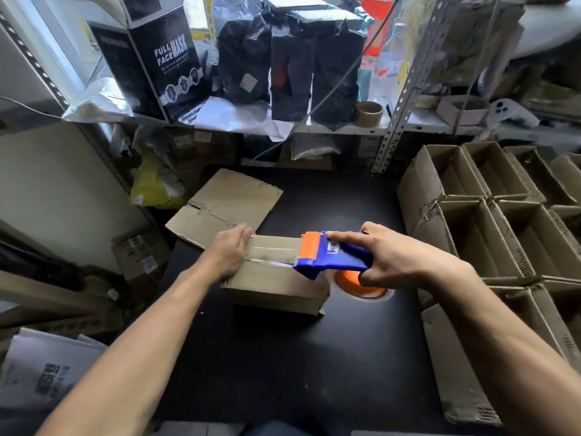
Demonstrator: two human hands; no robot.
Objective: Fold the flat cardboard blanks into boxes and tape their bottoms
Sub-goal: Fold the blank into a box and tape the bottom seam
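Note:
A folded cardboard box (276, 286) lies bottom-up in the middle of the black table (283, 357). A strip of clear tape (273, 254) runs along its seam. My left hand (228, 251) grips the box's left end, fingers curled over the far edge. My right hand (391, 254) holds a blue and orange tape dispenser (327, 254), whose orange head rests on the box's top at the right end of the tape. A pile of flat cardboard blanks (226, 206) lies on the table behind the box, to the left.
Several open folded boxes (490, 209) are stacked along the right side. A shelf (345, 129) behind the table carries black bags, a mask box (163, 58) and a tape core (368, 114). An upright metal post (396, 121) stands at the back right. Papers (44, 369) lie at the lower left.

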